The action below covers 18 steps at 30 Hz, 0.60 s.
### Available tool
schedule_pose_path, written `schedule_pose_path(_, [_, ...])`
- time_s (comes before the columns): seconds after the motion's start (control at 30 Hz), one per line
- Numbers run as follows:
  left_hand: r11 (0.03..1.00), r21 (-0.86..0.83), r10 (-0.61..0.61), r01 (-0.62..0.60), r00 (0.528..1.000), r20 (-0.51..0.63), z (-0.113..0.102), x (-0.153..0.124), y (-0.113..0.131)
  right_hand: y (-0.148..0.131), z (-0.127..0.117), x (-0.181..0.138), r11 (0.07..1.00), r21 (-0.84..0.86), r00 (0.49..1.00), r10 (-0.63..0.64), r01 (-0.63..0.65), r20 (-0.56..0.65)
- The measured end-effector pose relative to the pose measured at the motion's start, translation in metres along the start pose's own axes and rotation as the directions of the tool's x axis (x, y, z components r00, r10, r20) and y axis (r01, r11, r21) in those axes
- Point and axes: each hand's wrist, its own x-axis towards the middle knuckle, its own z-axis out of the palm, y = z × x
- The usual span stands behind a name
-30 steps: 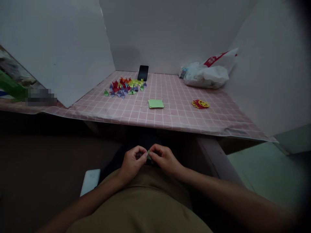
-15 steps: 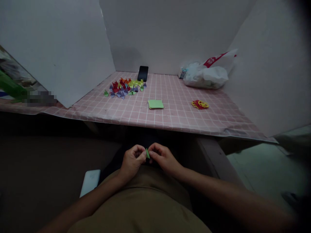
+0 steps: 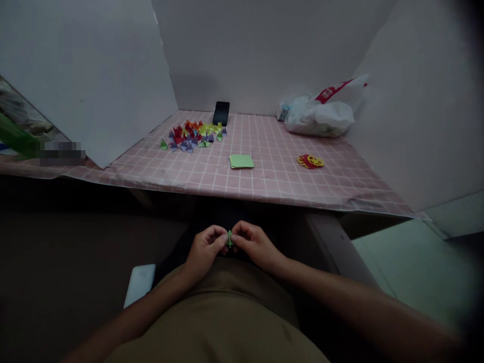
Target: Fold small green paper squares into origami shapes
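Observation:
Between my two hands, over my lap and below the table edge, is a small folded piece of green paper. The thumb and fingers of my left hand pinch its left side. From the other side my right hand pinches it the same way. Much of the paper is hidden behind the fingertips. On the table lie a stack of square green paper sheets and a cluster of small folded paper cranes in red, orange, yellow, purple and green.
A pink checked cloth covers the table. Toward the back are a black phone and a white plastic bag. Red and yellow cut-out shapes lie at the right. A white flat device rests beside my left leg.
The green paper has turned slightly between my fingertips and now shows a narrower, upright shape. Both hands stay in nearly the same place.

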Motion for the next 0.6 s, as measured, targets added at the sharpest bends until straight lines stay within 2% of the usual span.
schedule_pose_path(0.13, [1.000,-0.001,-0.002,0.002,1.000,0.025,-0.0001,-0.0007,0.0017,0.0002,0.0002,-0.0020,0.982,-0.169,0.994,-0.091,0.081,-0.053])
schedule_pose_path(0.27, [1.000,-0.028,0.005,-0.004,1.000,0.019,0.0003,-0.0006,-0.0014,-0.0009,0.0003,-0.0037,0.961,-0.250,0.988,-0.136,0.115,-0.069])
schedule_pose_path(0.47, [1.000,0.001,0.030,-0.030,1.000,-0.006,-0.0012,-0.0015,-0.0024,-0.0040,0.0013,-0.0048,0.975,-0.192,0.992,-0.120,0.110,-0.041])
schedule_pose_path(0.6, [0.995,0.082,0.066,-0.065,0.998,-0.009,-0.0023,-0.0019,-0.0018,-0.0035,0.0015,-0.0049,0.991,-0.111,0.997,-0.080,0.080,-0.001])
